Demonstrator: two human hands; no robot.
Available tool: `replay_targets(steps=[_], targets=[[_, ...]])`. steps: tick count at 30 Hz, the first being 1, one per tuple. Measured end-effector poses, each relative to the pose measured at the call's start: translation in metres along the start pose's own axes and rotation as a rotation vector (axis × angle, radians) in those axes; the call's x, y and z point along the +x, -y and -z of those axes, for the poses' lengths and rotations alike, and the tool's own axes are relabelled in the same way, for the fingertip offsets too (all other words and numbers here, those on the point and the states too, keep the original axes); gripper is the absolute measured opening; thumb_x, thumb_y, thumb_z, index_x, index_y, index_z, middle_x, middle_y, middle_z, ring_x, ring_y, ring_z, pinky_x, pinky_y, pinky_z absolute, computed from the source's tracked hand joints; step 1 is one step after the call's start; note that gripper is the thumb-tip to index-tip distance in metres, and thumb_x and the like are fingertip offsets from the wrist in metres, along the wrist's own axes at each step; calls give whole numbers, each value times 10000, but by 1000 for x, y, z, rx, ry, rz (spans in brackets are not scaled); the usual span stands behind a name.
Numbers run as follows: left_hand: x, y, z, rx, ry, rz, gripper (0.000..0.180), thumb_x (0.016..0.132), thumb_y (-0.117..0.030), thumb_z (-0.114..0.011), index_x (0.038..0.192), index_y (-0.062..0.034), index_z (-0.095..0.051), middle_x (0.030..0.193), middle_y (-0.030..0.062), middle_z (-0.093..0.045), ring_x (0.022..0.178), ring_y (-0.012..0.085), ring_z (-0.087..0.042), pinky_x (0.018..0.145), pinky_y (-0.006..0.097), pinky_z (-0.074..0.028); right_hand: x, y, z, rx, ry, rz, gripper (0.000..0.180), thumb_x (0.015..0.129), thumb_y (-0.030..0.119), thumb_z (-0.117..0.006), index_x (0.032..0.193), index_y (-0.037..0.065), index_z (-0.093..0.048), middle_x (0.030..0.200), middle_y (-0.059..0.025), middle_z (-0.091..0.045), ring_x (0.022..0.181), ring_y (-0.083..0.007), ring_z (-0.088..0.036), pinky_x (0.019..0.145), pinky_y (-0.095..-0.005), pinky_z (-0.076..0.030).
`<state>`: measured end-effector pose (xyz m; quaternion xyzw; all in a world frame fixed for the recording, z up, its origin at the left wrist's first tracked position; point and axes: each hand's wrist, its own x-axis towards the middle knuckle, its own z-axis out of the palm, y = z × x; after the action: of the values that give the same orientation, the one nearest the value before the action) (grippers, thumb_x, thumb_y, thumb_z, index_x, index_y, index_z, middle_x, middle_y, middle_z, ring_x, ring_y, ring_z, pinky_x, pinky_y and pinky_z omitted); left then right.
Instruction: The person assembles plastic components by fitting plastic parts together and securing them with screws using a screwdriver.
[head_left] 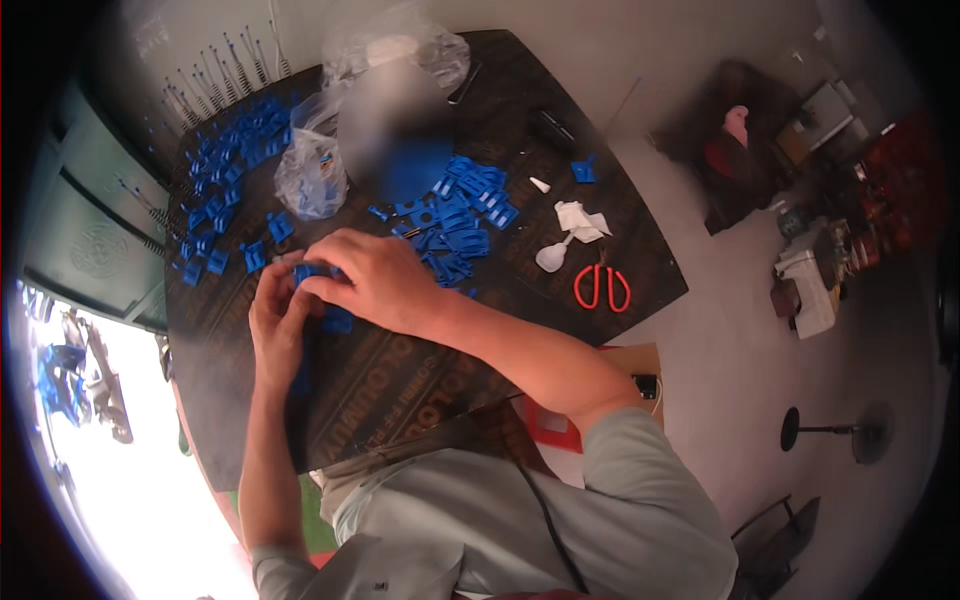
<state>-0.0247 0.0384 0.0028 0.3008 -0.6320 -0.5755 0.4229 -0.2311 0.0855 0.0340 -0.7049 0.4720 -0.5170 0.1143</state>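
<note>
Left to right: a cluster of small, angular, blue plastic pieces (235, 145) covers the far left of the dark, printed, flat surface (372, 385). The left hand (276, 315) pinches a small, blue, block-like plastic part (311, 272), held just above the surface and largely hidden by fingers. The right hand (375, 280) closes its narrow grip on the part's other side. The part appears light and stiff, perhaps slippery on smooth faces; opposite edges, between thumb and fingertips, seem the surest hold.

We see dark worktop (375, 375): heaped blue parts (462, 215), clear plastic bag (312, 180), crumpled white sheet (580, 220), red-handled scissors (598, 285).
</note>
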Motion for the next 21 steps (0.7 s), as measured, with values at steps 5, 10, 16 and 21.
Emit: replay_targets(steps=[5, 10, 16, 21], targets=[[-2, -3, -7, 67, 20, 67, 328, 1102, -120, -656, 1400, 11, -617, 1127, 37, -723, 934, 78, -649, 831, 239, -534, -4, -6, 0, -10, -12, -61, 233, 981, 259, -787, 1051, 46, -720, 984, -136, -763, 860, -359, -755, 714, -454, -598], [-4, -5, -5, 51, 26, 45, 273, 1106, -120, -653, 1348, 6, -645, 1132, 29, -724, 964, 76, -667, 836, 242, -546, -5, -3, -3, -23, 25, -110, 242, 1018, 271, -732, 998, 32, -697, 940, -161, -760, 842, -388, -749, 703, -493, -585], [-5, -12, -8, 15, 17, 58, 260, 1103, -112, -656, 1336, 3, -652, 1142, 32, -737, 986, 80, -680, 861, 255, -567, -3, 1, -5, 21, 58, -204, 261, 1038, 278, -714, 984, 24, -685, 876, -184, -752, 800, -410, -740, 665, -502, -559], [-6, -12, -6, 29, 11, 43, 250, 1103, -110, -654, 1324, 6, -662, 1137, 38, -746, 976, 78, -684, 851, 253, -572, -2, 2, -9, 55, 53, -245, 274, 1042, 276, -710, 963, 18, -665, 864, -193, -743, 784, -415, -733, 654, -508, -547]])
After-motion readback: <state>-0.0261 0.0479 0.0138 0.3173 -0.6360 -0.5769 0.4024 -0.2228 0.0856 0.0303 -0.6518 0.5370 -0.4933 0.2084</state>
